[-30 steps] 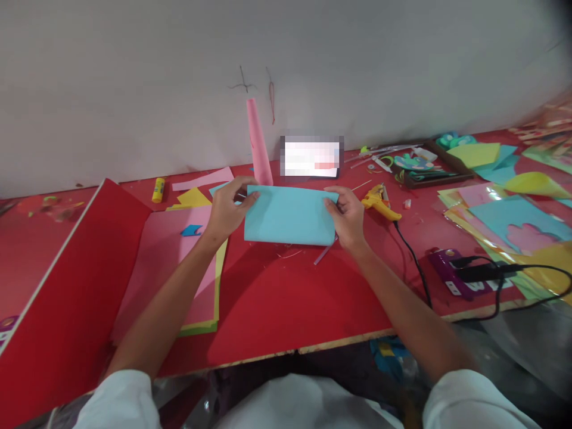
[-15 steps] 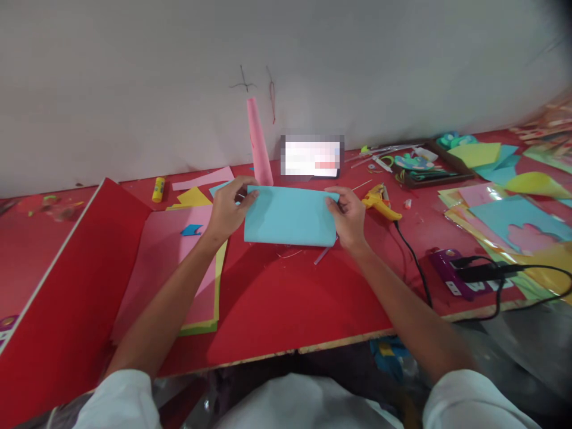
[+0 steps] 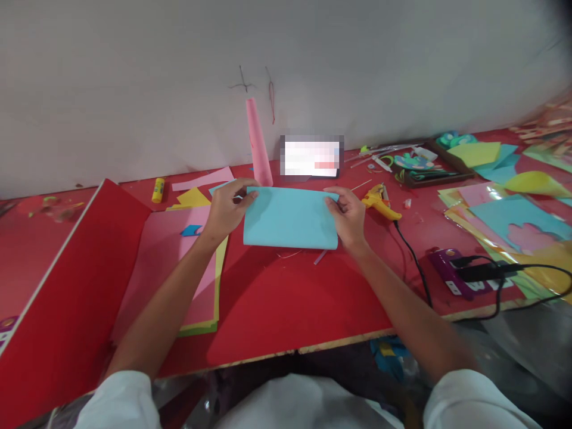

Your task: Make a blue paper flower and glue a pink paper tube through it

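Note:
A folded light-blue sheet of paper [image 3: 290,218] is held level above the red table, its rounded fold toward me. My left hand [image 3: 229,207] pinches its upper left corner, thumb on the near face. At the upper right corner my right hand [image 3: 347,215] grips it the same way; the fingers behind the sheet are partly hidden. Just beyond my left hand a rolled pink paper cone [image 3: 259,146] stands upright near the wall. Beside my right hand lies a yellow glue gun [image 3: 381,201] with a black cord.
Stacked coloured sheets [image 3: 170,256] lie left, by an upright red board [image 3: 71,286]. A glue stick [image 3: 158,190] stands behind them. A blurred lit screen [image 3: 311,158] leans at the wall. To the right are a dark tray [image 3: 460,173], a purple power strip [image 3: 460,277] and more paper [image 3: 527,217].
The folded blue sheet has tipped very slightly, its lower edge a little nearer to me. Both hands keep their hold at the corners.

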A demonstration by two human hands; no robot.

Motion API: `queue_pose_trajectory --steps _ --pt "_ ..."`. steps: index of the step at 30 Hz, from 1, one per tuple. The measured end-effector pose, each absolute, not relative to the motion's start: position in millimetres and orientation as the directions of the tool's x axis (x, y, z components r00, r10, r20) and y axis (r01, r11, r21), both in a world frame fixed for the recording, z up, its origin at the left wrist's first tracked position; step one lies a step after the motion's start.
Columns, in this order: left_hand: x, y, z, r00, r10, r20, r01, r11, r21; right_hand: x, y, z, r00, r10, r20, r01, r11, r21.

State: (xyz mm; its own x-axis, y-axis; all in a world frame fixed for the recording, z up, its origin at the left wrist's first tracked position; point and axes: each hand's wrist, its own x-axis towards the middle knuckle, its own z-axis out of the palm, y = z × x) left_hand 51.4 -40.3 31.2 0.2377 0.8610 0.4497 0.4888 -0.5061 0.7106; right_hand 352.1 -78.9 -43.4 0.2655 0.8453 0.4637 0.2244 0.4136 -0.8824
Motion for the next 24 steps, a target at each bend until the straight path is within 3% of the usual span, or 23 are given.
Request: queue_pose_trajectory --steps 15,24 --pt "52 -39 33 0.209 0.877 0.433 0.454 -0.479 0.752 351 -81 -40 0.300 0.844 0.444 0.249 0.380 -0.891" --pt "41 -35 34 0.352 0.872 0.341 0.611 -0.489 0.623 347 -80 -44 0.245 0.856 0.454 0.261 0.393 -0.882"
